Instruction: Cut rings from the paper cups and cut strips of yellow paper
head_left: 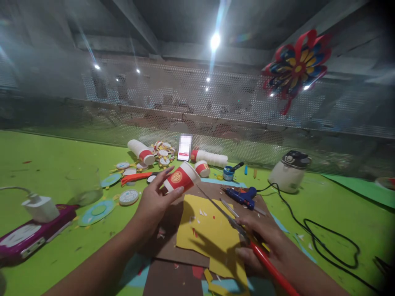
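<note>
Left hand (152, 205) gripping red-and-white paper cup (181, 177) by its side, cup tipped sideways above fingertips, over brown board (173, 242). Right hand (265, 242) closed around red-handled scissors (234, 224), blades open, pointing up-left toward cup, over yellow paper (206, 234). Blue glue gun (242, 196) just beyond scissors.

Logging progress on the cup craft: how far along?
Done: cut cup discs lie piled by the mesh. In hand: left hand holds a red-and-white paper cup; right hand holds red-handled scissors, blades open over yellow paper. Left: that cup looks uncut; stacked cups wait.
</note>
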`<state>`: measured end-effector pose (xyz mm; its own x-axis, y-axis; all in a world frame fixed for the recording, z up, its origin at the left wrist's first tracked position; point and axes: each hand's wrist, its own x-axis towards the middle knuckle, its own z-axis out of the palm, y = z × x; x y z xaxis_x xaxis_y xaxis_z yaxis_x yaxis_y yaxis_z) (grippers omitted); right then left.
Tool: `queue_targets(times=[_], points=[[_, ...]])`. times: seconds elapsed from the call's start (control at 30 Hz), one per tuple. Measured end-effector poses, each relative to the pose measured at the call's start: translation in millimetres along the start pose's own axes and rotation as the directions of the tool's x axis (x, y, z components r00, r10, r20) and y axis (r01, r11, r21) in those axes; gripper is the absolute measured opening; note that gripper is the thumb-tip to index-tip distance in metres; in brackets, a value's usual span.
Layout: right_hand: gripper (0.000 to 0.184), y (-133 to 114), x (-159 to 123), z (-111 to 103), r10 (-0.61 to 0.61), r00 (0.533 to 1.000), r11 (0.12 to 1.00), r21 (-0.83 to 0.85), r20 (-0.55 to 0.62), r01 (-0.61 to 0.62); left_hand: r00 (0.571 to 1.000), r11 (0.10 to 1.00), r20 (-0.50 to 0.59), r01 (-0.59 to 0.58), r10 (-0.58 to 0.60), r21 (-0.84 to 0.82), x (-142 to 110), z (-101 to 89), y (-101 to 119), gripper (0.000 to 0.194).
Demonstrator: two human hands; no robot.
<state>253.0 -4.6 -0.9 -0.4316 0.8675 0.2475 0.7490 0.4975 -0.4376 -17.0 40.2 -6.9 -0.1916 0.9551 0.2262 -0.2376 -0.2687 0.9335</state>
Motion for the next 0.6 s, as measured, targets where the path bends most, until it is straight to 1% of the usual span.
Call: queue_targets(times=[0.07,0.13,0.23,0.3,0.37,0.43,0.5,0.6], points=[[0.031,-4,1,-7,-0.003,1.000,1.000,0.012,0.007,0.003,0.998,0.999,-0.051,-0.032,0.034,0.043,1,0.5,0,0.063],[0.037,-7,2,-13,0.050,0.998,0.997,0.050,0.033,-0.052,0.998,0.998,-0.040,-0.038,0.040,0.059,1,0.4,0,0.059],[0.044,-9,2,-20,0.122,0.990,0.986,0.108,0.076,-0.130,0.998,0.997,0.054,-0.020,0.016,0.078,0,-0.7,3,0.050],[0.044,-9,2,-23,0.149,0.984,0.981,0.113,0.096,-0.159,0.993,0.993,0.122,-0.012,-0.002,0.119,-1,-1.4,6,0.046],[0.041,-10,1,-24,0.137,0.983,0.984,0.099,0.120,-0.149,0.988,0.985,0.155,-0.007,-0.021,0.175,-3,-1.4,9,0.045],[0.039,-11,1,-25,0.103,0.985,0.990,0.083,0.136,-0.115,0.987,0.978,0.158,0.003,-0.036,0.207,-4,-1.3,11,0.050],[0.041,-11,1,-24,0.101,0.982,0.991,0.074,0.157,-0.114,0.982,0.982,0.176,0.029,-0.062,0.188,-5,-1.5,11,0.056],[0.053,-10,-2,-23,0.185,0.954,0.972,0.097,0.235,-0.213,0.959,0.993,0.265,0.079,-0.101,0.093,-5,-3.0,10,0.060]])
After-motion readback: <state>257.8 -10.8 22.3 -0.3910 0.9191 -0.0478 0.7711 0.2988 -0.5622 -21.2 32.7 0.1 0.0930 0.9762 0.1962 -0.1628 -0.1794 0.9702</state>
